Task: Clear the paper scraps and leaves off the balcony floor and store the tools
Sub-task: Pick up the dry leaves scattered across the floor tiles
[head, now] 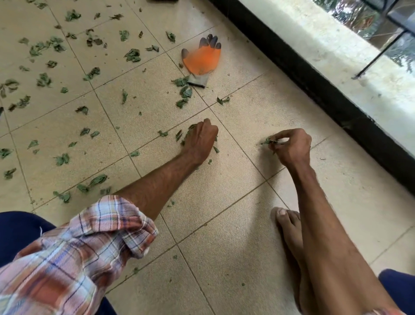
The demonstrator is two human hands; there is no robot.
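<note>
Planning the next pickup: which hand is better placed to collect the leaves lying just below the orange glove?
The left hand. It rests on the floor tiles almost straight below that leaf cluster by the glove. The right hand sits farther off toward the wall and already pinches a leaf.

The closed left hand [201, 140] hides most of the crumpled green leaf scraps [180, 135] under its palm. The blurred plaid rolled sleeve [74, 254] runs off the bottom edge. A dark flat object [162, 1] is cut off at the top edge, unidentifiable.
</note>
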